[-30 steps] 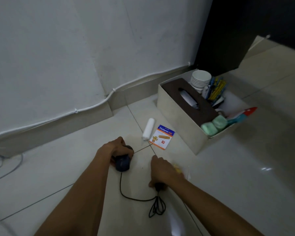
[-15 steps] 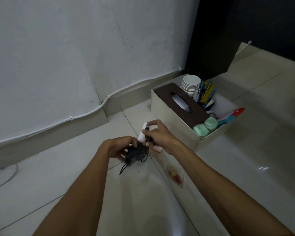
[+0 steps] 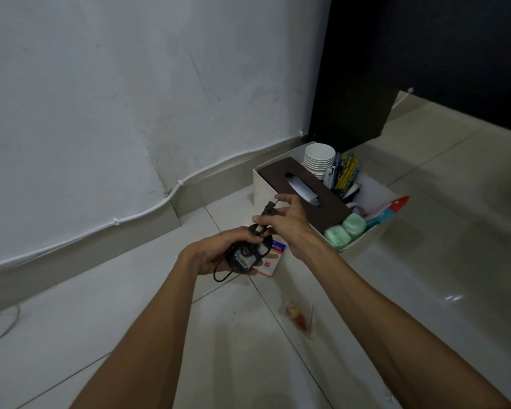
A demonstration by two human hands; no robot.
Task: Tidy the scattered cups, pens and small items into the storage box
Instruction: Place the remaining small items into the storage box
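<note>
My left hand grips a dark computer mouse turned underside up, above the floor. My right hand pinches the mouse's black cable near its plug end, just above the mouse; a cable loop hangs below the left hand. The cream storage box stands right of both hands and holds a brown tissue box, stacked white cups, pens, green items and a red-tipped tool. A plaster packet lies on the floor under the mouse.
A small clear bag with red and yellow bits lies on the tiles near my right forearm. A white cable runs along the skirting of the wall. A dark cabinet stands behind the box.
Both hands lifted the mouse and its cable off the floor and brought them up toward the box; the cable is now gathered between the hands. The white roll is hidden behind them.
</note>
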